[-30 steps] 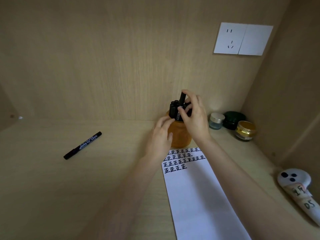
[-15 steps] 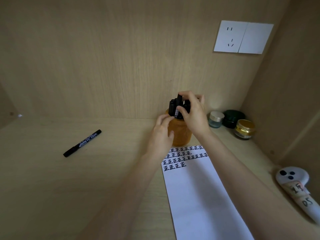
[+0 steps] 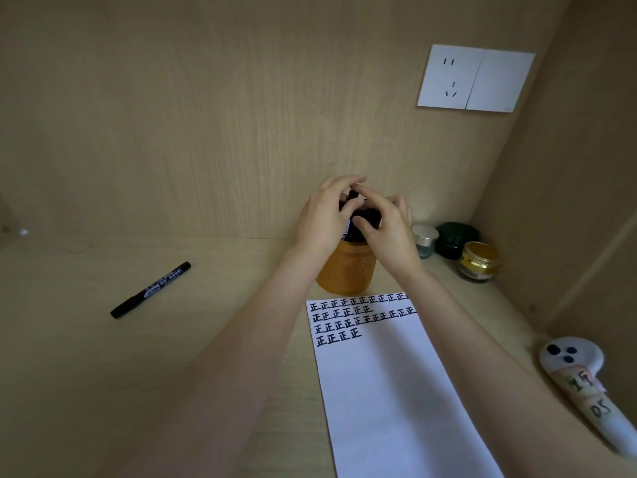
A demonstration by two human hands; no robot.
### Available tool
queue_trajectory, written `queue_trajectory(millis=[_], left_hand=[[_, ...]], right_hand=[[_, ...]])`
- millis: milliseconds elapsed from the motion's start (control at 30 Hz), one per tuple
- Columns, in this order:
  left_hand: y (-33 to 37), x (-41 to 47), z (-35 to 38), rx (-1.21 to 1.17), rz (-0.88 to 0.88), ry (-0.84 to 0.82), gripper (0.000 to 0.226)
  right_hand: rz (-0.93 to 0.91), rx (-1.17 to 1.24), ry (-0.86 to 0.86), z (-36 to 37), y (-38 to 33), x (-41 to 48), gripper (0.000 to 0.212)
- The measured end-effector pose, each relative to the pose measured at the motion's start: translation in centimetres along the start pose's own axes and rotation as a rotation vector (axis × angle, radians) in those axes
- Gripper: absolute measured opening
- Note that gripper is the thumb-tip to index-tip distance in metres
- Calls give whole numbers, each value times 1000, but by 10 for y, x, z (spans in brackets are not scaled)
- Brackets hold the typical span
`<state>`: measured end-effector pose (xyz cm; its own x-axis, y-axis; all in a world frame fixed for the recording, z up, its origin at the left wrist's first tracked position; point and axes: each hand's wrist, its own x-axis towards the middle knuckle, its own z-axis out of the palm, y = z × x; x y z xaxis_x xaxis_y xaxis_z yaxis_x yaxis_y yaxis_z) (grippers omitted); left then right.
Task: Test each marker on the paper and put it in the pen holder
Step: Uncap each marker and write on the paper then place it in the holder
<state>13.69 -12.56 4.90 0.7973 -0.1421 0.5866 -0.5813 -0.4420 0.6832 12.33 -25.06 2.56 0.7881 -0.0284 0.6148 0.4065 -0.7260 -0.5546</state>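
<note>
An orange pen holder [image 3: 344,270] stands near the back wall with several black markers [image 3: 360,220] upright in it. My left hand [image 3: 322,219] curls round the marker tops from the left. From the right, my right hand [image 3: 389,232] pinches one of the markers between thumb and forefinger; the hands hide most of the bundle. Just in front of the holder lies the white paper [image 3: 382,381], with rows of black test marks along its top. One capped black marker [image 3: 150,290] lies alone on the desk far to the left.
Three small jars stand right of the holder: a silver-lidded one [image 3: 424,239], a dark green one [image 3: 454,236] and a gold-lidded one [image 3: 479,261]. A white handheld controller [image 3: 572,367] lies at the right edge. A wall socket [image 3: 474,77] sits high on the back panel.
My left hand has risen from the side of the holder to the marker tops. My right hand has pushed its marker lower into the bundle.
</note>
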Motion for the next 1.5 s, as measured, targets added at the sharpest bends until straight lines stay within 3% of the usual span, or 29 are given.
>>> queue_trajectory(millis=[133, 333, 500, 700, 900, 1033, 1367, 1500], left_hand=[[-1, -2, 2, -24, -14, 71, 30], [-5, -3, 1, -16, -43, 149, 27], [-10, -4, 1, -63, -64, 139, 21], [-14, -6, 8, 80, -2, 111, 15], [-17, -9, 11, 105, 25, 81, 10], [-16, -12, 9, 57, -51, 75, 13], [-17, -12, 13, 110, -35, 76, 12], [-16, -19, 18, -60, -97, 194, 10]], right_hand=[[-72, -76, -11, 2, 2, -3, 55], [27, -2, 3, 2, 7, -1, 57], [119, 102, 127, 0, 0, 9, 34], [117, 169, 37, -1, 8, 15, 24], [104, 172, 20, -5, 9, 9, 26], [49, 122, -83, -8, 9, 3, 42], [31, 162, 43, -3, 5, 3, 29], [3, 120, 73, -5, 10, -4, 31]])
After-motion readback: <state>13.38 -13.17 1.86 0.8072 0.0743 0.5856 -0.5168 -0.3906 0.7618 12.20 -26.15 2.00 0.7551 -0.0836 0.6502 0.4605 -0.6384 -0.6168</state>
